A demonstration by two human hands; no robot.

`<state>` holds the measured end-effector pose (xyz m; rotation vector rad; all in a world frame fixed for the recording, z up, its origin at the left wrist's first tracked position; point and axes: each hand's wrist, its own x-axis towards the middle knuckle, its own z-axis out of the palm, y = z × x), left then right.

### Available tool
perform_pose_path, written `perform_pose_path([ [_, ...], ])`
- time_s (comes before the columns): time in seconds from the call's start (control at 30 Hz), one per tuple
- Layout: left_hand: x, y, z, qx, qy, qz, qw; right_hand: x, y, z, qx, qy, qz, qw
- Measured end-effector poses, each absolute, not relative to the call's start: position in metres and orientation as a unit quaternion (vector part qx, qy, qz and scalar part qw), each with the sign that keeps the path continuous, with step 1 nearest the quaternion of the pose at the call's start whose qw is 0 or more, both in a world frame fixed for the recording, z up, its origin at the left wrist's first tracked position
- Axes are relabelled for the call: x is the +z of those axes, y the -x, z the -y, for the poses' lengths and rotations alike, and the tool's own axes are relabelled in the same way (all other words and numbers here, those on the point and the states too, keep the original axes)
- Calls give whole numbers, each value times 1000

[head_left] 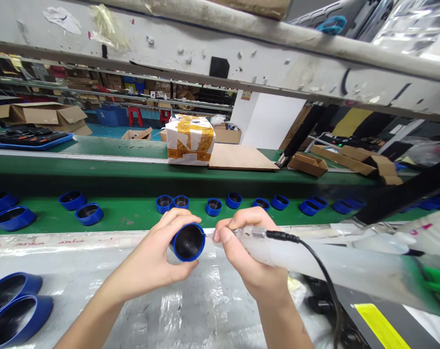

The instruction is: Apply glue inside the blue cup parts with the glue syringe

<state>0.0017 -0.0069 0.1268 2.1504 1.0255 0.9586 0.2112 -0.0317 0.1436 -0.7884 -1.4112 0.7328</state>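
ok so using the green belt (128, 220) as the landmark for everything. L hand (159, 254) is clamped on a blue cup (188, 242) w/ a black inside, thumb on one side + fingers on the other. That cup's held up on the near side of the belt, over the table (157, 315), mouth facing the cam. R hand (249, 252) is also on the near side of the belt, fingers closed round a clear tool (254, 233) w/ a black cord (327, 274) coming out the back & curving down. Front end of the tool is right beside the cup's rim, can't tell if they're touching tbh.

More blue cups (213, 208) sit along the belt, mostly in pairs, the far R ones kinda blurry. Another 2 cups (40, 312) are on the table, near side of the belt's L end, touching or v. close.

Also near side of the belt, over to the R: a big whitish tube (354, 266), blurred, plus a dark gray thing w/ a yellow label (382, 325), no clue what it is. Past the belt there's a green ledge (132, 150) w/ a taped box (190, 143), a board (239, 157) just R of it, & a blue tray (56, 142) of dark parts off L. Grubby white beam (176, 53) runs above the belt.
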Motion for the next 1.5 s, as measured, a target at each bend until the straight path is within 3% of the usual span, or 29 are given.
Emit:
perform_pose_path([
  [0.73,133,2,9,345,-803,-403,270,148,-207,36,376,387,640,548],
  [1.5,133,-4,9,320,-794,-384,346,141,-194,40,394,358,631,564],
])
